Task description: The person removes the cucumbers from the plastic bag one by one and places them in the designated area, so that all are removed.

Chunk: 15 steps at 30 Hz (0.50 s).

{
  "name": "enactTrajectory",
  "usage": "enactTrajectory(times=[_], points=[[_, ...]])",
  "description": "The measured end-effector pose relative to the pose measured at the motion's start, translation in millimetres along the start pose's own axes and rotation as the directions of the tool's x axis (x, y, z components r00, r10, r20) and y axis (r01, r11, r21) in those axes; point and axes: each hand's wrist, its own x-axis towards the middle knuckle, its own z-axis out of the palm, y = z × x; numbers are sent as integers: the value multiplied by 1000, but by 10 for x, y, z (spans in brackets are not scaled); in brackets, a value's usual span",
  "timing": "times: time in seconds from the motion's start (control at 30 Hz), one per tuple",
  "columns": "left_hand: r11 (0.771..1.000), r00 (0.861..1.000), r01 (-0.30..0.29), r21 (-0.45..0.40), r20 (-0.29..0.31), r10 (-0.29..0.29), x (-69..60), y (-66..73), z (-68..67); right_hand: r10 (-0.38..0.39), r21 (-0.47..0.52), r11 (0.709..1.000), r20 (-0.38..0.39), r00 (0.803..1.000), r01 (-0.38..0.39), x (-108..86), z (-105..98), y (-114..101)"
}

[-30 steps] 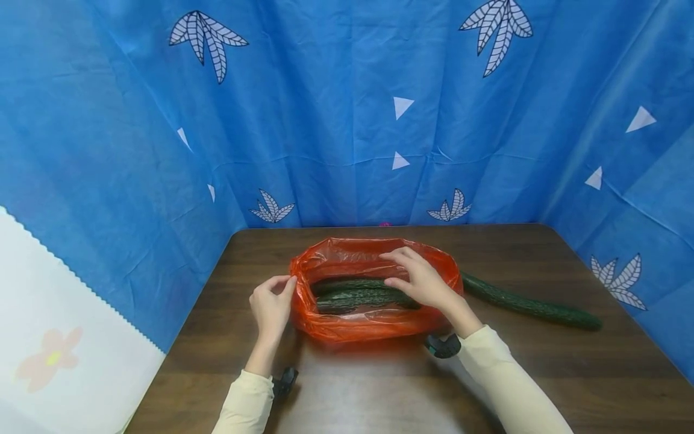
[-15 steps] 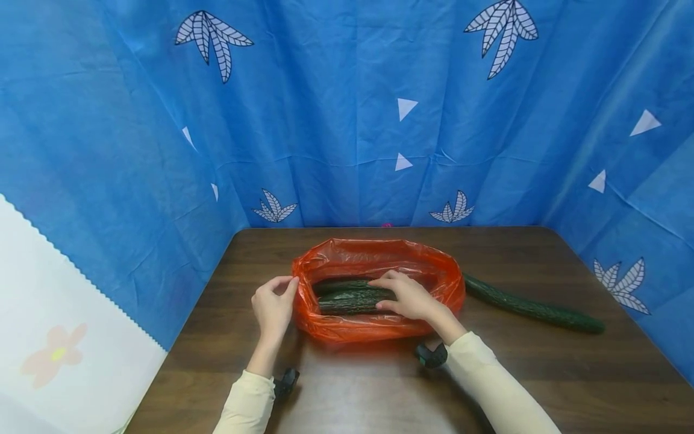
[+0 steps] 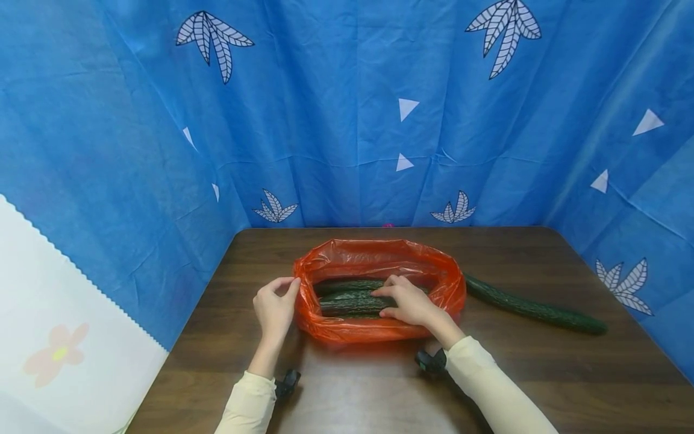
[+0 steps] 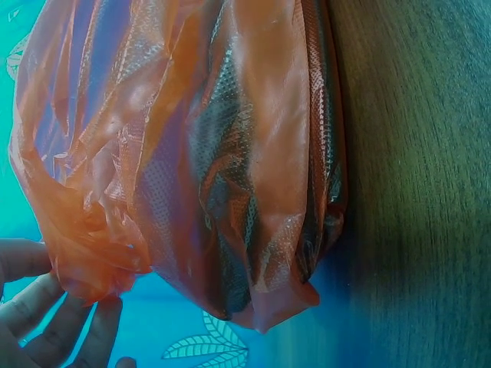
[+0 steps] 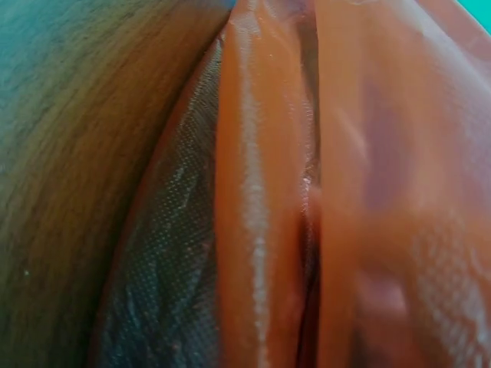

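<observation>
A red plastic bag (image 3: 347, 330) stands with its mouth open at the middle of the table. My left hand (image 3: 275, 307) pinches the bag's left rim between thumb and fingers, and the left wrist view shows those fingers at the gathered plastic (image 4: 92, 261). Several dark green cucumbers (image 3: 347, 298) lie side by side in the bag. My right hand (image 3: 409, 303) reaches in over the front rim and holds one of them, thumb on the near side and fingers across the far side. Red plastic mostly hides the right hand in the right wrist view.
One more long cucumber (image 3: 537, 309) lies on the wooden table (image 3: 347, 398), right of the bag, its left end against or behind it. A blue curtain (image 3: 325, 120) hangs behind and at both sides. White cloth (image 3: 65, 325) is at the left.
My right hand has moved left and down into the bag and taken hold of a cucumber, which has shifted slightly, showing another in front. My left hand stays at the rim.
</observation>
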Motion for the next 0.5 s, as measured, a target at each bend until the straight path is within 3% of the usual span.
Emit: enactTrajectory(times=[0.5], points=[[1000, 1000, 15, 0, 15, -15, 0, 11, -8, -69, -64, 996, -44, 997, 66, 22, 54, 50]])
